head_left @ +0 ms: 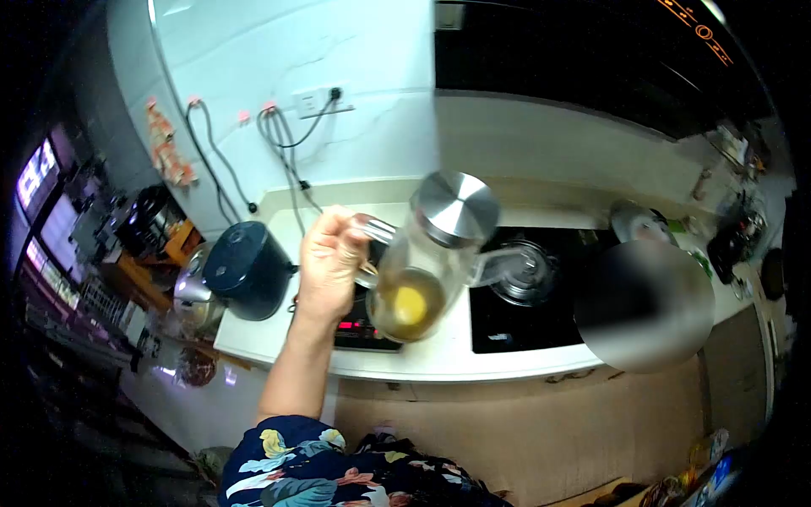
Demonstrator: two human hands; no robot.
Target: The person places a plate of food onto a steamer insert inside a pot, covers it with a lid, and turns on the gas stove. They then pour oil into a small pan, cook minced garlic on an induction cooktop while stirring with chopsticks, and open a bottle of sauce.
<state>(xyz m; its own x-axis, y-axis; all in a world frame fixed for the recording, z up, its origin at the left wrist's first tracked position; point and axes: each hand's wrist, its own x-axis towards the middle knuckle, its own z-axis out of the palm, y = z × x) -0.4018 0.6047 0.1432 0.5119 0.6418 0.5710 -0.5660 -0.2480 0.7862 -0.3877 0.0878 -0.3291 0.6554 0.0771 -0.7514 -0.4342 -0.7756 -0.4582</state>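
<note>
My left hand (pixel 331 262) is closed around the handle of a clear glass pitcher (pixel 397 275) with a brushed steel lid (pixel 457 208). The pitcher is held above the counter, and its glass spout points right. In its lower part is an amber liquid (pixel 410 304) with a bright yellow spot, whose nature I cannot make out. Behind and below the pitcher lies a black electric cooktop (pixel 365 335) with red lit digits, partly hidden by my wrist and the glass. My right hand does not show.
A black gas hob (pixel 498 325) with a burner is right of the pitcher, partly under a blurred round patch. A dark blue lidded appliance (pixel 247 270) stands at the counter's left end. Cords hang from the wall near a socket (pixel 311 104). A dark range hood (pixel 583 59) overhangs the hob.
</note>
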